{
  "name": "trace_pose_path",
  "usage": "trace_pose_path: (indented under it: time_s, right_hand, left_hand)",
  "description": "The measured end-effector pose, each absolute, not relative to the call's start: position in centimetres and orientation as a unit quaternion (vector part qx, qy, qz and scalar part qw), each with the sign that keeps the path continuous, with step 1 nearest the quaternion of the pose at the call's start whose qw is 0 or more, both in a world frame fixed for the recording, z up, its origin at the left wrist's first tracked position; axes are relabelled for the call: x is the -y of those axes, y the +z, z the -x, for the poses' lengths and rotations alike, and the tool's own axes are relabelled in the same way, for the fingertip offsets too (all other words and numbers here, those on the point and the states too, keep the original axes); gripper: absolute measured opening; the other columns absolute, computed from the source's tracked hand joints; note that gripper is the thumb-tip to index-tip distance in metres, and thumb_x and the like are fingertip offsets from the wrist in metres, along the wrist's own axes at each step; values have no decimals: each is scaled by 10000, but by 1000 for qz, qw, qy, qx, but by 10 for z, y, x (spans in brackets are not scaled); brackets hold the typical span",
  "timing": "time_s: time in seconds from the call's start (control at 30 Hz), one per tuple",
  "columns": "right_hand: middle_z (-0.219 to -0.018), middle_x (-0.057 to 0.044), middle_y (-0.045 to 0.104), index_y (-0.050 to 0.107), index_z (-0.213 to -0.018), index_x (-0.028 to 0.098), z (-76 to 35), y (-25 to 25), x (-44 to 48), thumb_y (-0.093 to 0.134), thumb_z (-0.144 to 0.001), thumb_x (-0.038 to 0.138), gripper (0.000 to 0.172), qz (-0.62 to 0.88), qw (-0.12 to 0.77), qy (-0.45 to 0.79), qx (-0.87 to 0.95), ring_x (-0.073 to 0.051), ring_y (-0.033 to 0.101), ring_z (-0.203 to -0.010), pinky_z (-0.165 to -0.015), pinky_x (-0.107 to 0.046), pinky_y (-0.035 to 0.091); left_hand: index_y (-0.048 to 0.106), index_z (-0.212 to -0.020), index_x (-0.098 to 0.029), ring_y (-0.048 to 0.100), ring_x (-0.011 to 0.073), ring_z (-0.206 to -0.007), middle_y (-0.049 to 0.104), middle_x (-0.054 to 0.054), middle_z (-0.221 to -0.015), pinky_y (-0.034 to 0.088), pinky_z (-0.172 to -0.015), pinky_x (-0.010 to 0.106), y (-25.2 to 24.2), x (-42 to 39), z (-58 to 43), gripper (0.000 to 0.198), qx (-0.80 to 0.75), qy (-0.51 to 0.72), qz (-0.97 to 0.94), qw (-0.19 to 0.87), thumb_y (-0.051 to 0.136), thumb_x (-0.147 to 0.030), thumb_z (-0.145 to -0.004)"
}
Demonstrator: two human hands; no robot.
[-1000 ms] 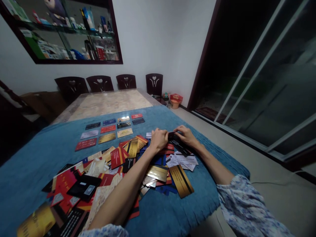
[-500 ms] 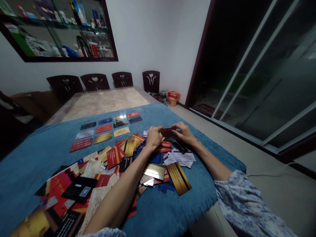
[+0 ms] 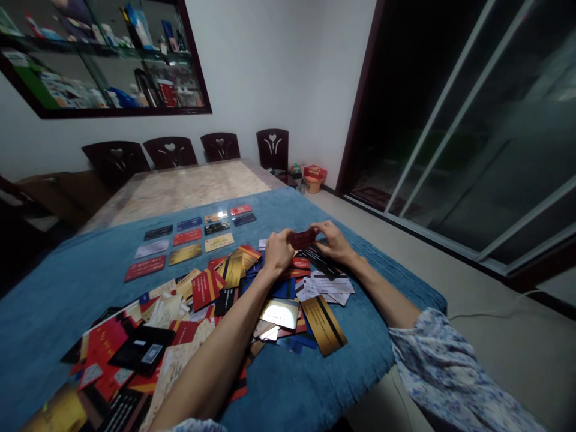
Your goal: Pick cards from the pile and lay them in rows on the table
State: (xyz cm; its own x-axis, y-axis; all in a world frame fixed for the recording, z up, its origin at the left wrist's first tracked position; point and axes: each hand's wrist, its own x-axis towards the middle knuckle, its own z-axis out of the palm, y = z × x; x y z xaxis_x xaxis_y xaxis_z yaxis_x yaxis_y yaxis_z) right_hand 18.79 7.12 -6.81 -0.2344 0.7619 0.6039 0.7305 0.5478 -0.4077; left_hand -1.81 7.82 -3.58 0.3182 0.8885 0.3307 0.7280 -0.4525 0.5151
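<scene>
- I have the dark red card (image 3: 302,240) in both hands, just off the centre of my view toward five o'clock, its long side running crosswise.
- My left hand (image 3: 279,252) grasps the card's nine o'clock end, fingers curled and pinching.
- My right hand (image 3: 333,241) grasps the three o'clock end between thumb and fingers.
- Taking that card as my clock's hub, I see a black card (image 3: 321,261) at four o'clock, just under my right hand; I cannot tell if they touch.
- At five o'clock I have some pale cards (image 3: 332,284) overlapping, with a gold card (image 3: 324,325) nearer me, toward six.
- At eight o'clock I see a big mixed pile (image 3: 184,331), my left forearm (image 3: 220,363) crossing over it.
- At nine o'clock I count eleven cards (image 3: 188,237) lying flat in rows, apart from the pile.
- All of these lie on the blue cloth (image 3: 360,354); beyond it, toward ten, I see bare tabletop (image 3: 202,180).
- At two o'clock I see a glass door (image 3: 472,150).
</scene>
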Motion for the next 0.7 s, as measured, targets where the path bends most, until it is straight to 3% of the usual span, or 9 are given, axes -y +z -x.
trace_pose_path:
  time_s: [0.2, 0.4, 0.57, 0.7]
  right_hand:
    - [-1087, -132, 659, 579, -1188, 187, -185, -67, -69, 661, -770, 199, 426, 486, 346, -40, 802, -311, 531, -1001, -858, -443, 443]
    - [-1073, -142, 653, 559, -1177, 176, -182, -67, -69, 650, -771, 191, 416, 500, 320, -107, 798, -320, 533, -983, -804, -417, 412]
    - [-1076, -153, 644, 555, -1189, 167, -182, -65, -68, 623, -791, 218, 407, 497, 317, -139, 795, -337, 525, -994, -807, -426, 398]
    - [-1134, -167, 629, 555, -1201, 166, -183, -65, -69, 590, -816, 233, 392, 493, 324, -158, 792, -350, 518, -1044, -851, -445, 399]
  left_hand:
    - [728, -1077, -207, 649, 222, -981, 755, 79, -1035, 475, -897, 305, -31, -73, 17, 351, -530, 292, -788, 110, 475, -83, -869]
    - [701, -1096, -204, 631, 231, -987, 741, 81, -1004, 469, -886, 306, -31, -72, 17, 331, -532, 304, -783, 108, 465, -103, -887]
    - [620, -1226, -213, 632, 232, -983, 718, 85, -970, 467, -871, 304, -29, -70, 14, 376, -546, 308, -772, 103, 454, -114, -903]
    - [617, -1163, -209, 632, 240, -972, 703, 98, -951, 461, -857, 315, -25, -66, 12, 317, -554, 292, -775, 85, 431, -125, -920]
